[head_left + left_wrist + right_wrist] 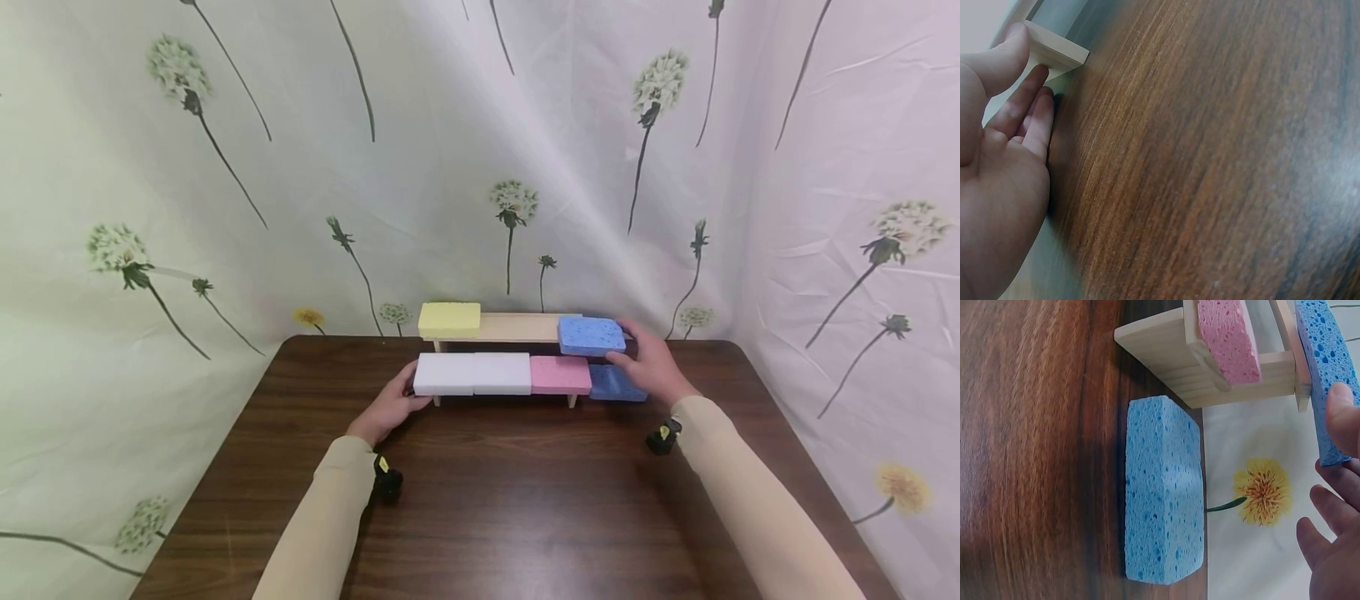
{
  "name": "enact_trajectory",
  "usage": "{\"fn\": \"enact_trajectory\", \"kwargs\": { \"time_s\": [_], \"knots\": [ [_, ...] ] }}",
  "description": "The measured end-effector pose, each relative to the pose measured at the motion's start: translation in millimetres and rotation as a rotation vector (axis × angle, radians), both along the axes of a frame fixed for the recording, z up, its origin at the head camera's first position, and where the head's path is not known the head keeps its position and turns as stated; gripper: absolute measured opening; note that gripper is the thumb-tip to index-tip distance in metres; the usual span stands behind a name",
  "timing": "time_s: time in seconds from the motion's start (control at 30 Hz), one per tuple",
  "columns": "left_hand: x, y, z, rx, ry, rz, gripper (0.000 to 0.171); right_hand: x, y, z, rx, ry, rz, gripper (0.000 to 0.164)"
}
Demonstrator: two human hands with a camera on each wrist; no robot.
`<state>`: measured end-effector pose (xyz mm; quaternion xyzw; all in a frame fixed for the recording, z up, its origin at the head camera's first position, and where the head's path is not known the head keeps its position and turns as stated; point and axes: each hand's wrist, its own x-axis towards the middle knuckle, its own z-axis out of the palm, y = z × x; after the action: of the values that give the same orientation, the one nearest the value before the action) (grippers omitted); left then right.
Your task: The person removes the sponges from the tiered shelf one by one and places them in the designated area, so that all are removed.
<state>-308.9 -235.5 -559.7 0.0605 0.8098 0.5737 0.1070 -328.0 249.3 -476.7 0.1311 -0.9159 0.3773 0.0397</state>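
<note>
A two-tier wooden rack (517, 327) stands at the back of the table. My right hand (651, 367) pinches a blue sponge (591, 335) by its right end, at the right end of the upper tier; whether it bears on the wood I cannot tell. My left hand (390, 406) grips the rack's lower left end, thumb and fingers about the wooden leg (1054, 47). Two white sponges (444, 375) and a pink sponge (560, 375) lie side by side on the lower tier. A yellow sponge (449, 320) sits at the upper tier's left end.
Another blue sponge (1163, 494) lies on the brown wood-grain table (517, 500), just right of the rack. Behind the rack hangs a white cloth (450, 167) printed with dandelions, close against the table's back edge. It continues along the right side.
</note>
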Motion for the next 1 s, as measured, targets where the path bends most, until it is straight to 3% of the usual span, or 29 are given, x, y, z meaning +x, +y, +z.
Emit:
{"fn": "enact_trajectory", "kwargs": {
  "time_s": [0.53, 1.0],
  "knots": [
    [1.5, 0.3, 1.9, -0.009, -0.002, -0.006, 0.081, 4.0, 19.4, -5.9, -0.051, -0.066, -0.082, 0.067],
    [1.4, -0.4, 2.1, -0.002, 0.002, -0.003, 0.082, 6.9, 39.8, -11.3, -0.054, -0.043, -0.088, 0.064]
  ]
}}
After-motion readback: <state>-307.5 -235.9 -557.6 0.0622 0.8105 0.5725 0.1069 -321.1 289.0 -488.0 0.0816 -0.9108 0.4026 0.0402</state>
